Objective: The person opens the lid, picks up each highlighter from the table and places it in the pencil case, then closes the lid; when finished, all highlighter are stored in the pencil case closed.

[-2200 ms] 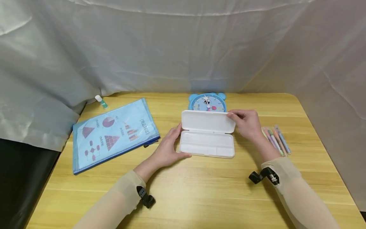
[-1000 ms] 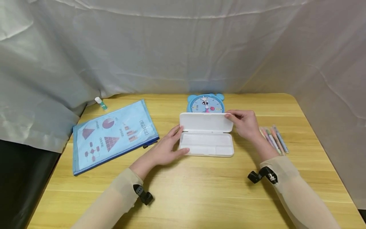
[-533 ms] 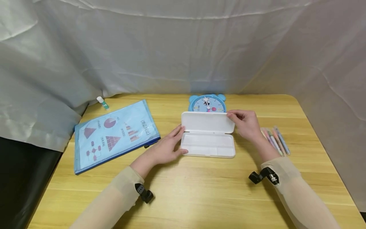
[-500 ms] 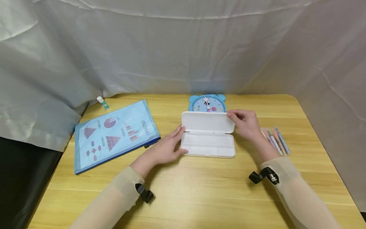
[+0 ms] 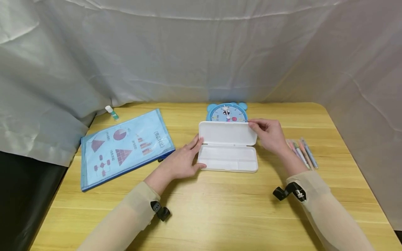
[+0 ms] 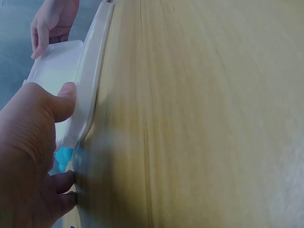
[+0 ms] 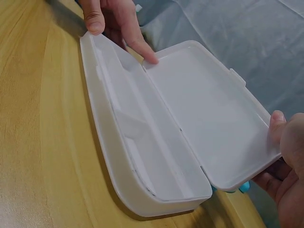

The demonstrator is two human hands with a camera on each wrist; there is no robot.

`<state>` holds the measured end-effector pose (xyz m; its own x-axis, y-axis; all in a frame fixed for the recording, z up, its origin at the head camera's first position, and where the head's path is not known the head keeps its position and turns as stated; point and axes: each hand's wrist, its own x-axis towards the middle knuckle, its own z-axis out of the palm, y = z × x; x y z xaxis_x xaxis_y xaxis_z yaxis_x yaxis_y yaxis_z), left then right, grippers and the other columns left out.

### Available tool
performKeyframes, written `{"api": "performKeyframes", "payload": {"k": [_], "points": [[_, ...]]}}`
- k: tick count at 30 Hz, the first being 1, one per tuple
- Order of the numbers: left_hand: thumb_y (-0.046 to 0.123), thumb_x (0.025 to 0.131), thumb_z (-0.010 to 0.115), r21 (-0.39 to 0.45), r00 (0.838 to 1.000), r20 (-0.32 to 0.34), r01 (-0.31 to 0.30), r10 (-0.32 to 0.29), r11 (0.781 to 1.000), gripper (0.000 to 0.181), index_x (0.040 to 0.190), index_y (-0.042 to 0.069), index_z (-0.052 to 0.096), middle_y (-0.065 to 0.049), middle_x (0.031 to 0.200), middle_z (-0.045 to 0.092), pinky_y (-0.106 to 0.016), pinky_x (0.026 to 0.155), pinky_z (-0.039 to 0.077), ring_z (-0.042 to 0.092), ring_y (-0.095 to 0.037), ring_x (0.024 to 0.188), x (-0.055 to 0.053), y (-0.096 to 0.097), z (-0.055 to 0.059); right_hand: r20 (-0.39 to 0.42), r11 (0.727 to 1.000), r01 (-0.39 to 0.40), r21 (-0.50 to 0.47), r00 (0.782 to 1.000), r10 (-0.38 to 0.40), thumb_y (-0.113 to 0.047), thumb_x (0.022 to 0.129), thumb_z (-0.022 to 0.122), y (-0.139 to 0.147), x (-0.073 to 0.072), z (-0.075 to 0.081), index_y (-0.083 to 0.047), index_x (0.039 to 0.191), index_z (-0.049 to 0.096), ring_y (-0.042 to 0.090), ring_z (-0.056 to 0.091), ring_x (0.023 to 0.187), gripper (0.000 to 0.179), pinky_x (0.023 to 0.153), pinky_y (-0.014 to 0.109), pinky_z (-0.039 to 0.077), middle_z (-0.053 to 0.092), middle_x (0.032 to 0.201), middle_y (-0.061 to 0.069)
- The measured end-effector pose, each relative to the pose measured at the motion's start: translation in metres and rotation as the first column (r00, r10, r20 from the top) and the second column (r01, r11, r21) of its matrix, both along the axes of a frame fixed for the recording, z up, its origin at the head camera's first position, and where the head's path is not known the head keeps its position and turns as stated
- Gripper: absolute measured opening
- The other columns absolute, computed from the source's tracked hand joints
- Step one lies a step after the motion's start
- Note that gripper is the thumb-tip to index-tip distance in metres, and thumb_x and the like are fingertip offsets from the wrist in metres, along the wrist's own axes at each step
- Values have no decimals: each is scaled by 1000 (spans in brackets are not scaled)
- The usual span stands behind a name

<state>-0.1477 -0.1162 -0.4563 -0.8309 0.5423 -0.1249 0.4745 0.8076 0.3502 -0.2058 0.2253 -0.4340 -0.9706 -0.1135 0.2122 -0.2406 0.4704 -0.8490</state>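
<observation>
A white plastic pencil case point(image 5: 220, 152) lies on the table with its lid point(image 5: 227, 133) raised and tilted back. Its divided inside shows bare compartments. My left hand point(image 5: 180, 163) grips the case's left end. In the right wrist view, that thumb point(image 7: 95, 26) sits on the corner of the rim and a fingertip touches the lid near the hinge. At the other end, my right hand point(image 5: 270, 135) pinches the lid's upper right corner, thumb on the inner face; its other fingers are partly hidden behind the lid. Just behind the lid is a blue bear-eared clock point(image 5: 228, 113), its lower part covered.
To the left lies a blue zip document bag point(image 5: 128, 146) printed with charts. Beyond it, a glue stick point(image 5: 112, 112) rests near the back edge. Several coloured pens point(image 5: 302, 153) lie side by side near my right forearm. A grey curtain point(image 5: 201, 52) hangs behind the table.
My left thumb and index finger have shifted slightly up onto the case's rim since the earliest frame. The right hand and the raised lid stay nearly still.
</observation>
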Motion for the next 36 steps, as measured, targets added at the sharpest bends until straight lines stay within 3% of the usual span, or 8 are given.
{"api": "performKeyframes", "payload": {"k": [7, 16, 27, 36], "points": [[59, 102, 61, -5, 1000, 3, -4, 4, 1000, 99, 171, 14, 6, -7, 177, 3, -49, 114, 44, 41, -38, 148, -1, 0, -2, 59, 999, 34, 25, 998, -36, -31, 106, 69, 5, 4, 4, 0, 125, 77, 14, 71, 97, 37, 78, 17, 54, 76, 119, 17], [60, 102, 61, -8, 1000, 5, -8, 8, 1000, 99, 171, 16, 6, -6, 177, 4, -50, 112, 45, 44, -38, 147, -2, 0, -3, 39, 999, 19, 35, 999, -20, -28, 104, 72, 23, 13, 15, -2, 128, 76, 7, 70, 103, 36, 85, 14, 53, 75, 123, 16], [62, 100, 62, -9, 1000, 15, -14, 14, 1000, 100, 170, 17, 6, -5, 176, 5, -49, 110, 47, 49, -39, 142, -1, 0, 1, 73, 997, 9, 73, 997, -15, -31, 104, 71, 49, 38, 29, -5, 129, 76, 2, 69, 103, 36, 86, 14, 52, 75, 123, 14], [61, 100, 62, -5, 1000, 18, -16, 16, 1000, 99, 170, 18, 5, -4, 176, 4, -50, 108, 48, 52, -40, 140, -2, -1, 2, 76, 998, 6, 64, 997, -11, -21, 104, 71, 72, 62, 33, -2, 132, 73, 2, 68, 105, 34, 86, 12, 52, 72, 128, 17]]}}
